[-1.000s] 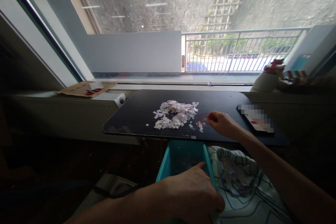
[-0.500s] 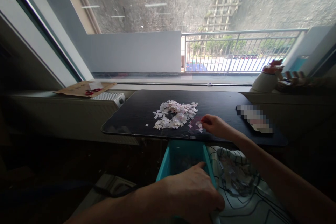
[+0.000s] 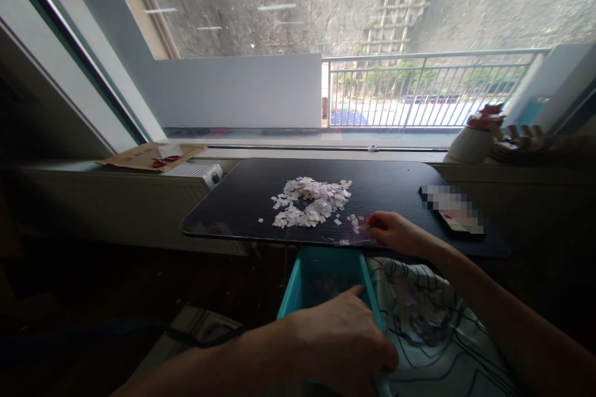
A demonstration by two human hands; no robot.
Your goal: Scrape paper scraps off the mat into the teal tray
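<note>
Checking w/ you: what's moved in the last sec?

— From where I sit, mostly the right hand [image 3: 395,232]. A sec ago its fingertips were further in on the black table [image 3: 233,217], approx. level w/ the big paper-scrap pile [image 3: 311,201]. Now it's pulled back to the near edge, and a small batch of scraps [image 3: 351,226] has come along w/ it. That batch lies apart from the main pile, just beside the fingertips and right above the teal bin [image 3: 298,285], which sits below the table's lip.

— Hand state?

— Fingers drawn together, tips down on the tabletop at the batch. There's sth reddish by them, but it's too small; I can't tell if the hand is pinching a piece or only pressing on it.

— And the other one?

— The left hand [image 3: 344,341] hasn't budged. It's curled over the bin's near right corner, where the rim meets the striped cloth [image 3: 447,347]. I can't tell whether it grips the rim or the cloth, since the back of the hand hides the fingers.

— Main pile?

— Same spot and shape, mid-table. So only that small portion has reached the edge over the bin. Some scraps also show on the cloth.
</note>
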